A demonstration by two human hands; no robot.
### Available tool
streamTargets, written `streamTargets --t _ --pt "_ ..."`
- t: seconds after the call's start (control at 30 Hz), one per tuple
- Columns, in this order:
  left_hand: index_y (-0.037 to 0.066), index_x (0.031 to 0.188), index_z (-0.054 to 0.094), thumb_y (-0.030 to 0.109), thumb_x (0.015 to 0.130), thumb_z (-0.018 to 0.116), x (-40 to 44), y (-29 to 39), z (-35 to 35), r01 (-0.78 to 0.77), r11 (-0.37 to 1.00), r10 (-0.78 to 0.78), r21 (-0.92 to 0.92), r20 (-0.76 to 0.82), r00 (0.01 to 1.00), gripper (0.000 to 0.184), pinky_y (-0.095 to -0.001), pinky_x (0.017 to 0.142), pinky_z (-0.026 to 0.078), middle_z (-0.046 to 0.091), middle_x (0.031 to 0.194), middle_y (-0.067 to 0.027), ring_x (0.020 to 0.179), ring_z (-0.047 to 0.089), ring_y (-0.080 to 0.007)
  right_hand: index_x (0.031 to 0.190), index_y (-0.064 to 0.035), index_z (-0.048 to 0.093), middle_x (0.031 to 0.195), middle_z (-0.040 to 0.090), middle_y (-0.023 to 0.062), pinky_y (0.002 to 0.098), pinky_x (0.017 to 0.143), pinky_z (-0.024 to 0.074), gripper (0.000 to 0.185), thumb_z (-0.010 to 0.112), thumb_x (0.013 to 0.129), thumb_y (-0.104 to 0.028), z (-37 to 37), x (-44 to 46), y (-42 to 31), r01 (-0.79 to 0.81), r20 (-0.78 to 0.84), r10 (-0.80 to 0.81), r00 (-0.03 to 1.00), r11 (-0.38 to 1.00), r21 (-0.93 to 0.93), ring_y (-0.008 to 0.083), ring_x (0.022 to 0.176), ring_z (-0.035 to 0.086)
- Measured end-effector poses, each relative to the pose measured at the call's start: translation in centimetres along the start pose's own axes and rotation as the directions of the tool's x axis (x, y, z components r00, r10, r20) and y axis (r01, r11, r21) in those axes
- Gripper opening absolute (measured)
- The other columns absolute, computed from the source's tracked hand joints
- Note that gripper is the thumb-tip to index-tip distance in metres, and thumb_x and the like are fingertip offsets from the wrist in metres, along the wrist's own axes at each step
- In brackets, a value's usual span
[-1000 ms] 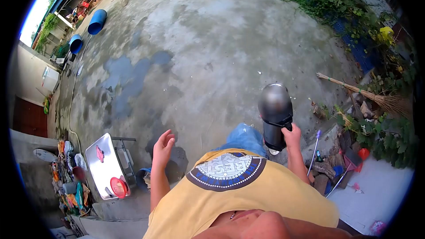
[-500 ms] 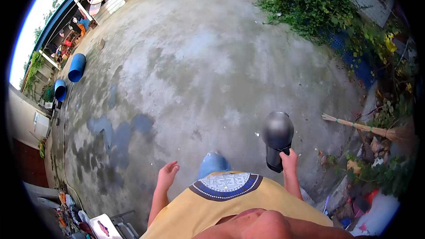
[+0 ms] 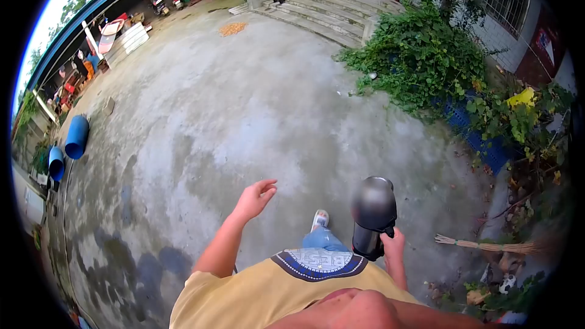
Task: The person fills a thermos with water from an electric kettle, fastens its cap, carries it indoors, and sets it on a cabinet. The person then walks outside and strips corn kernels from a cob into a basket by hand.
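My right hand [image 3: 393,242] is wrapped round the handle of a dark metallic flask [image 3: 369,231], held upright at my right side. The flask's rounded top is blurred. My left hand [image 3: 255,200] hangs in front of me over the concrete, holding nothing, its fingers apart. Below and between the hands, one foot in a light sandal [image 3: 320,218] and a blue trouser leg show past the yellow shirt [image 3: 256,295].
Two blue barrels [image 3: 77,136] lie at the left. Steps [image 3: 317,12] rise at the far end, near an orange pile [image 3: 233,28]. Leafy plants [image 3: 420,55], a blue crate [image 3: 481,146] and a straw broom [image 3: 487,245] line the right side.
The view has shifted forward over the yard, bringing the steps and doorway in. The tray at lower left has left the view. My left hand has reached further forward; the flask stays in my right hand.
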State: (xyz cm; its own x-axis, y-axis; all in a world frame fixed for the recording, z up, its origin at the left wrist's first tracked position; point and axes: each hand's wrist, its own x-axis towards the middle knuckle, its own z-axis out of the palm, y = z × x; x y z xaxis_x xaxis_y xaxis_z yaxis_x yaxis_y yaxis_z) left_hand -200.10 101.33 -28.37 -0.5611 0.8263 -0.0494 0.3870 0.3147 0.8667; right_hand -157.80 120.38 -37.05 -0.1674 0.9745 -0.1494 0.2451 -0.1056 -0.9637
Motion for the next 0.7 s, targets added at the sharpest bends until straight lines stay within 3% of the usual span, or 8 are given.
streamTargets --t 0.13,0.2,0.23,0.27,0.37,0.5,0.6,0.7 --pt "0.006 0.130 0.065 0.022 0.099 0.066 17.3 4.6 0.3 -0.142 0.981 0.126 0.135 0.118 0.985 0.036 -0.0367 0.088 0.055 0.075 0.111 -0.0118 0.103 0.071 -0.0261 0.073 -0.0001 0.057 0.064 0.050 -0.0037 0.0307 0.056 0.0384 0.010 0.067 0.073 -0.004 8.2 13.1 -3.2 -0.017 0.006 0.017 1.000 0.999 0.033 0.0069 0.063 0.044" --pt "0.007 0.131 0.065 0.022 0.098 0.066 25.5 3.0 0.0 -0.110 0.986 0.100 0.127 0.082 0.992 0.036 -0.0370 0.088 0.055 0.075 0.111 -0.0121 0.103 0.071 -0.0256 0.072 -0.0001 0.057 0.063 0.049 -0.0023 0.0314 0.055 0.0385 0.012 0.067 0.072 -0.005 12.8 22.0 -4.6 0.044 0.025 -0.042 0.999 0.995 -0.093 0.0071 0.062 0.044" --pt "0.007 0.131 0.065 0.022 0.098 0.066 28.5 1.4 -0.3 -0.076 0.989 0.066 0.127 0.079 0.995 0.036 -0.0371 0.088 0.055 0.075 0.110 -0.0123 0.102 0.071 -0.0253 0.072 -0.0001 0.056 0.062 0.049 -0.0016 0.0317 0.054 0.0385 0.012 0.067 0.072 -0.006 15.0 24.8 -4.8 0.050 0.039 -0.044 0.998 0.986 -0.159 0.0073 0.062 0.044" --pt "0.007 0.130 0.065 0.021 0.098 0.067 31.1 0.2 -0.8 -0.043 0.995 0.036 0.089 0.078 0.996 0.036 -0.0372 0.088 0.055 0.075 0.110 -0.0128 0.103 0.071 -0.0253 0.071 0.0000 0.055 0.060 0.049 0.0017 0.0347 0.054 0.0404 0.016 0.069 0.071 -0.008 17.0 27.5 -6.8 -0.025 0.055 0.030 0.998 0.996 -0.083 0.0101 0.059 0.045" --pt "0.007 0.130 0.065 0.021 0.098 0.068 38.3 -1.4 -4.4 0.076 0.988 -0.081 0.137 0.031 0.996 0.035 -0.0371 0.089 0.055 0.075 0.110 -0.0131 0.103 0.071 -0.0257 0.070 0.0001 0.054 0.059 0.051 0.0039 0.0359 0.055 0.0418 0.018 0.069 0.070 -0.010 23.2 37.7 -9.3 0.077 0.058 -0.066 0.996 0.977 -0.198 0.0123 0.058 0.046" --pt "0.005 0.130 0.066 0.020 0.097 0.068 47.0 -6.0 -9.4 0.273 0.960 -0.261 0.058 -0.157 0.952 0.037 -0.0364 0.091 0.054 0.076 0.108 -0.0135 0.102 0.072 -0.0232 0.072 -0.0001 0.058 0.060 0.052 0.0025 0.0339 0.056 0.0423 0.015 0.069 0.070 -0.010 29.8 51.5 -13.7 0.087 0.157 -0.055 0.986 0.975 -0.204 0.0109 0.059 0.046" --pt "0.003 0.130 0.066 0.018 0.096 0.066 54.8 -12.4 -11.6 0.404 0.911 -0.409 -0.080 -0.294 0.864 0.036 -0.0350 0.092 0.053 0.076 0.108 -0.0132 0.102 0.071 -0.0212 0.072 -0.0006 0.058 0.062 0.051 -0.0006 0.0331 0.057 0.0419 0.014 0.069 0.071 -0.009 36.4 60.3 -17.5 -0.009 0.169 0.022 0.985 0.997 -0.077 0.0094 0.061 0.045" --pt "0.002 0.129 0.066 0.016 0.096 0.065 66.6 -15.4 -13.0 0.458 0.844 -0.527 -0.279 -0.270 0.806 0.036 -0.0334 0.093 0.052 0.075 0.108 -0.0125 0.102 0.070 -0.0193 0.072 0.0007 0.058 0.060 0.051 0.0029 0.0348 0.057 0.0422 0.015 0.070 0.071 -0.009 42.4 67.9 -22.3 0.086 0.136 -0.059 0.989 0.976 -0.203 0.0105 0.061 0.046"
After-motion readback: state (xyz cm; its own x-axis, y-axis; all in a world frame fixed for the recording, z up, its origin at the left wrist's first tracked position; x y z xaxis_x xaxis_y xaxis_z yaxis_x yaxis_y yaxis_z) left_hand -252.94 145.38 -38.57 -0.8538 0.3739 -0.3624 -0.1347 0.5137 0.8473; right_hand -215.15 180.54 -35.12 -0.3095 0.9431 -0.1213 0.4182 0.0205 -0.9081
